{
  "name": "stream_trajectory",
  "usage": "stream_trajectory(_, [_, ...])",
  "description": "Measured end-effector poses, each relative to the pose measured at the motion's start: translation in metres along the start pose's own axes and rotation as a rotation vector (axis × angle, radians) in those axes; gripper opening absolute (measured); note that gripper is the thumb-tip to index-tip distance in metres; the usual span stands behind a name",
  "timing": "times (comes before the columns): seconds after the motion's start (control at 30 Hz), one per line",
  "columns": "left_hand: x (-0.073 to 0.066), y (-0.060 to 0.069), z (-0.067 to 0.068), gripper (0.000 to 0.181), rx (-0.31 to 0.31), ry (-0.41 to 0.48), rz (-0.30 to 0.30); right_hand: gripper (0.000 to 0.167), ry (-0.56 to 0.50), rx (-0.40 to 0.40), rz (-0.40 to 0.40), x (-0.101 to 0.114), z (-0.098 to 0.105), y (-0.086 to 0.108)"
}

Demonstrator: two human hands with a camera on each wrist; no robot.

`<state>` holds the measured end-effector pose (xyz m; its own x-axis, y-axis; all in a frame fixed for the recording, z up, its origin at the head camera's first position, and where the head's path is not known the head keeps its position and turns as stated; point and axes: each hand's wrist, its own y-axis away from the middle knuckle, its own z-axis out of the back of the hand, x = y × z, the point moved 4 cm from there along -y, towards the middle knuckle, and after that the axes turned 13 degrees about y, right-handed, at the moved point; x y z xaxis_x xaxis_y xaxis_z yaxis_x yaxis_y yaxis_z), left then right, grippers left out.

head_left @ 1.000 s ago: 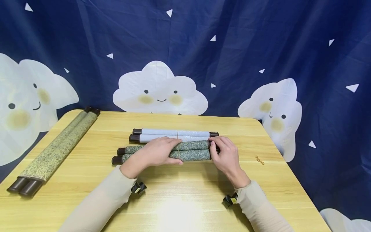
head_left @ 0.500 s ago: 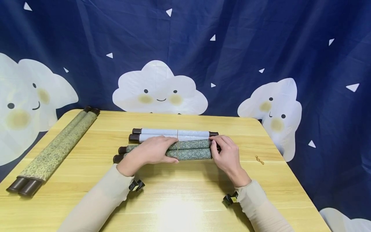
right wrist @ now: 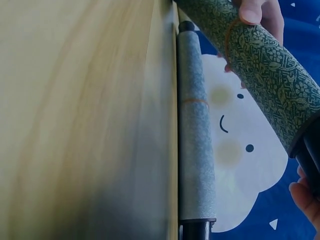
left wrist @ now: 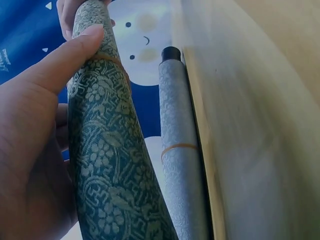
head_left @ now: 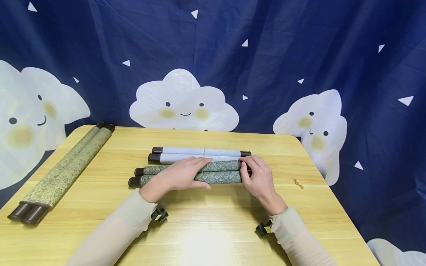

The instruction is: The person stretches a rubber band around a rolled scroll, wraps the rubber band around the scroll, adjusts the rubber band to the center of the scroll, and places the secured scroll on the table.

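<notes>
A green patterned double-rolled scroll [head_left: 219,172] with dark end knobs lies across both hands in the head view, looking raised a little off the table. My left hand [head_left: 182,173] grips it near the middle, thumb along the near side, beside a thin tan band [left wrist: 111,60]. At the right end my right hand [head_left: 259,177] pinches the scroll around its dark knobs [right wrist: 311,152]. Just behind is a pale blue double scroll [head_left: 179,151], also banded at mid-length and untouched. My left fingers' undersides are hidden behind the green scroll.
A longer yellow-green double scroll [head_left: 68,168] lies slantwise along the left of the wooden table [head_left: 206,218]. A small loose tan band [head_left: 298,183] rests toward the right edge. A dark blue curtain [head_left: 213,44] with clouds hangs behind.
My left hand slid slightly left along the green scroll, then back right over the band. The scroll shifted a little right and returned. My right hand kept its hold at the end.
</notes>
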<state>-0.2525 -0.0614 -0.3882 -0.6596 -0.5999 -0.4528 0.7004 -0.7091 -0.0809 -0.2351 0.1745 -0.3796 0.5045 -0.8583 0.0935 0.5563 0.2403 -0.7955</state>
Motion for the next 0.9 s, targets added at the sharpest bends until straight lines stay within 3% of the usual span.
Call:
stream_trajectory(0.43, [0.003,0.001,0.004,0.093,-0.007,-0.018,0.028,0.026,-0.003,0.007,-0.006,-0.001,0.001,-0.001])
stream_trajectory(0.9, [0.004,0.005,0.012,0.088,0.007,-0.046,0.103,0.026,0.0,0.005,-0.025,-0.007,0.003,-0.001])
